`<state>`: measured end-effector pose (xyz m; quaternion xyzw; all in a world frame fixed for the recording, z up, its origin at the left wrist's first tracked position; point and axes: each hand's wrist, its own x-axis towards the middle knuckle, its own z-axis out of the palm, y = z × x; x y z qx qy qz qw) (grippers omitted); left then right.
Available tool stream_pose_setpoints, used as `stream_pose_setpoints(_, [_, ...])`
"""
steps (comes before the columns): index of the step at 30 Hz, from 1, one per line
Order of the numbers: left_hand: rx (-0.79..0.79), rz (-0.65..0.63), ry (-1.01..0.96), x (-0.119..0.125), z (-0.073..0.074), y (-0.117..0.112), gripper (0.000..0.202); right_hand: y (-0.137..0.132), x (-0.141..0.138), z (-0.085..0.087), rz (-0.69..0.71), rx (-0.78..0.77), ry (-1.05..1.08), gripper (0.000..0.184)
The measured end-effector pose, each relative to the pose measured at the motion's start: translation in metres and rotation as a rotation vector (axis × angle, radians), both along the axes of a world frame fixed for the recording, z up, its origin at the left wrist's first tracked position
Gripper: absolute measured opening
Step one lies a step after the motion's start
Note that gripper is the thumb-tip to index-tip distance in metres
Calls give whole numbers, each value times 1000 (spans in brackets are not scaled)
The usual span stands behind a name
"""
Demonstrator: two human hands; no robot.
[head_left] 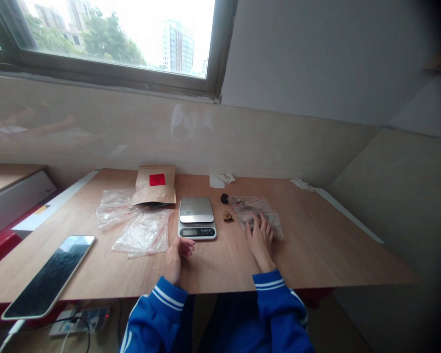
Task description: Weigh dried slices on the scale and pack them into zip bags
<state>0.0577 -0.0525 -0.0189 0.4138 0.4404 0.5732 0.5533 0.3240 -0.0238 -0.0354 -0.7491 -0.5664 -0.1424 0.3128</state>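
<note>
My right hand (260,239) lies flat with its fingers spread, pressing on a clear zip bag (259,212) on the wooden table (316,245). My left hand (178,255) rests on its edge just in front of a small digital kitchen scale (196,217), fingers loosely curled and apart, holding nothing. Two small brown pieces, one dark (224,198) and one lighter (228,216), lie between the scale and the bag. Both sleeves are blue with white stripes.
A brown paper pouch with a red label (155,185) and several clear plastic bags (143,233) lie left of the scale. A tablet (49,277) sits at the table's front left corner. Crumpled tissues (222,178) lie by the wall. A power strip (79,321) is under the table.
</note>
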Motion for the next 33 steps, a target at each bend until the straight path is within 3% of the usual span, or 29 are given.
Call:
stream_pose_setpoints(2, [-2,-17,15,0,0,0,55,9,-1,9,15,10,-5,42])
stream_pose_setpoints(5, [-3,-41,39,1,1,1,56,26,-12,22,260,-38,-32,41])
stream_pose_setpoints(8, [-5,-40,49,2,5,-1,58,40,-29,22,449,-146,-12,37])
stream_pose_setpoints(12, [-21,-65,50,1,8,-6,59,55,-42,18,416,-157,50,27])
stream_pose_setpoints(16, [-34,-73,52,-1,9,-10,58,72,-57,31,393,0,228,22])
stream_pose_setpoints(19, [-45,-85,49,0,11,-11,58,89,-76,40,544,58,306,22])
stream_pose_setpoints(22, [-52,-108,62,0,14,-12,59,105,-87,36,721,35,281,27])
stream_pose_setpoints(24, [-54,-115,73,-1,15,-13,59,115,-82,26,695,83,288,35])
stream_pose_setpoints(28, [-63,-121,72,-2,13,-14,59,128,-53,4,458,117,232,38])
stream_pose_setpoints(33, [-77,-125,69,-2,12,-15,60,130,-30,-11,451,42,164,35])
